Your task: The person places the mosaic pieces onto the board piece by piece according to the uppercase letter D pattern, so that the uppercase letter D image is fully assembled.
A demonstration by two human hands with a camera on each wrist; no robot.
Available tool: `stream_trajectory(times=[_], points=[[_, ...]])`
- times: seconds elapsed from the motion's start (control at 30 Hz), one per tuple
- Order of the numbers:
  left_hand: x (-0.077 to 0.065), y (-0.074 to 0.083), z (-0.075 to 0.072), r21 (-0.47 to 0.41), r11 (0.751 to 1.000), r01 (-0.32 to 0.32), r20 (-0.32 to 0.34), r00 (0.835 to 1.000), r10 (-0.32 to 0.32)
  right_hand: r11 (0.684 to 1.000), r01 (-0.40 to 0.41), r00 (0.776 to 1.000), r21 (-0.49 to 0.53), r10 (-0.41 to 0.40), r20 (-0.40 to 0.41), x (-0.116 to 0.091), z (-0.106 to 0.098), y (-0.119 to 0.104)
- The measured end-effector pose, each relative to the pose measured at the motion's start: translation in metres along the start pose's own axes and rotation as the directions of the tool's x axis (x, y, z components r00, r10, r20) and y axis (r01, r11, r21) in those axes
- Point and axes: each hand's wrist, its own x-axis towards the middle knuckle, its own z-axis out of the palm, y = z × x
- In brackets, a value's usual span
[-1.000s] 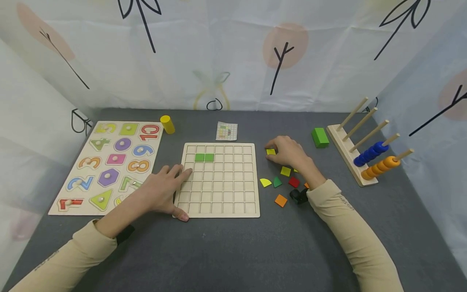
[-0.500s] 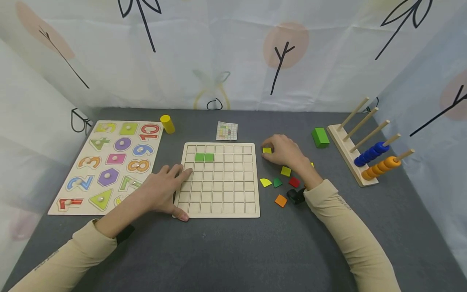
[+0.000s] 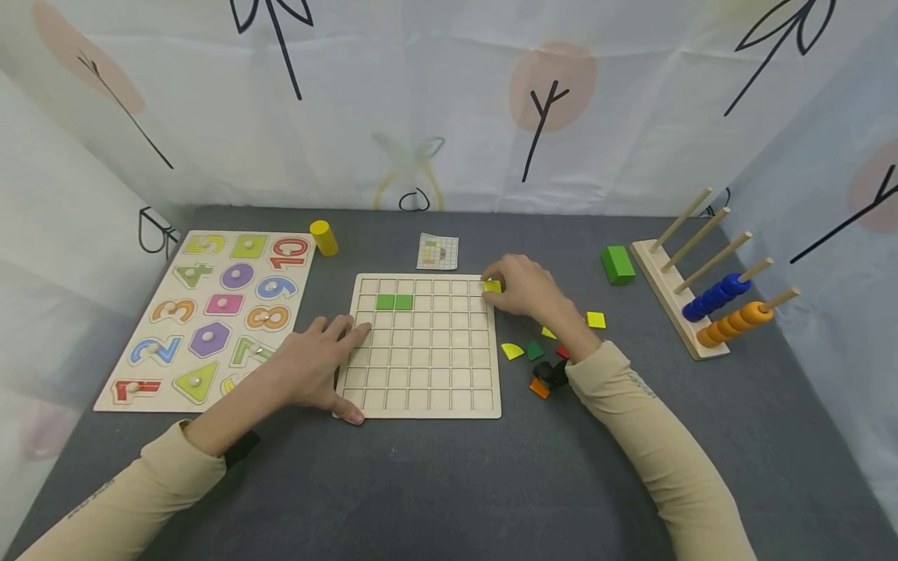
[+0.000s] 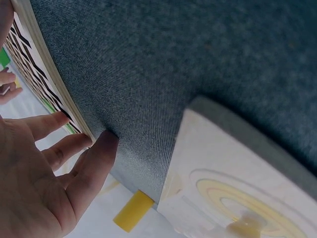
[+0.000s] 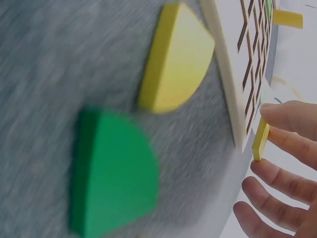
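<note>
In the head view a wooden grid board [image 3: 425, 366] lies on the dark table, with two green square tiles [image 3: 394, 302] side by side in its upper left cells. My left hand [image 3: 316, 362] rests along the board's left edge, fingers spread and the thumb near the lower left corner. A yellow square tile [image 3: 493, 287] is pinched between the fingertips of my right hand [image 3: 526, 288], at the board's upper right corner. The right wrist view shows the same tile [image 5: 260, 139] held by its edges between thumb and fingers.
Right of the board lie a yellow quarter-circle piece [image 3: 512, 351], a green one [image 3: 535, 351], an orange tile [image 3: 539, 389] and a yellow tile [image 3: 595, 320]. A patterned card [image 3: 438, 253], number puzzle [image 3: 210, 319], yellow cylinder [image 3: 324, 238], green block [image 3: 618, 266] and bead stand [image 3: 677, 300] stand around.
My right hand has moved left with the yellow tile, from the table to the board's upper right corner. Another yellow tile behind the wrist has come into view. The left hand has stayed put.
</note>
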Motion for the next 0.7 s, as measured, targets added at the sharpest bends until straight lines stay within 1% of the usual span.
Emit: stream_trajectory(times=[0.1,0.3,0.5,0.7], points=[[0.0,0.0,0.0,0.0,1.0,0.001,-0.001,1.0,-0.001,1.0,0.017,1.0,0.007,-0.017,-0.004,0.003,0.002,-0.007],[0.0,0.0,0.0,0.003,1.0,-0.003,-0.008,1.0,0.003,1.0,0.023,1.0,0.011,-0.023,0.005,0.012,0.005,-0.024],[-0.001,0.0,0.0,0.003,1.0,-0.007,-0.015,1.0,0.007,0.998,0.06,0.998,0.001,-0.06,0.012,0.019,0.012,-0.04],[-0.001,0.001,-0.001,0.0,1.0,-0.005,-0.007,1.0,0.005,0.997,0.073,0.997,0.008,-0.073,0.012,0.024,0.019,-0.054]])
